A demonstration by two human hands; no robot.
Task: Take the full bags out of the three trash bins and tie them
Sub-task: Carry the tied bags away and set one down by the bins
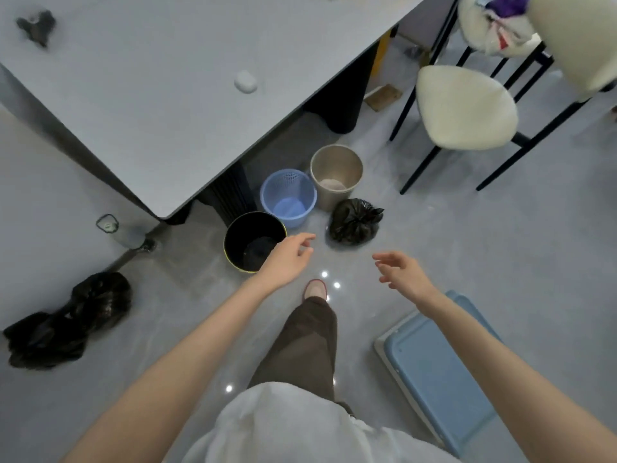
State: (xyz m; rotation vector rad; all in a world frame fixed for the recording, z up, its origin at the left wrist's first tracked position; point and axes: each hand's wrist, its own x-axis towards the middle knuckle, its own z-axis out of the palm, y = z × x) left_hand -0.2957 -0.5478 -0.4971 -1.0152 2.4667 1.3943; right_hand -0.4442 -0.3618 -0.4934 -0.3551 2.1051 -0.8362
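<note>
Beside the blue bin (289, 182), black bin (233, 243) and tan bin (334, 165) stand likewise bagless, one bag (354, 225) to its right, two bags (96, 295) far left, left hand (288, 259) and right hand (400, 272) released: task apparently complete.

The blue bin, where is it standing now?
In the head view the blue bin stands on the floor near the centre, between the black bin and the beige bin, beside the table corner.
</note>
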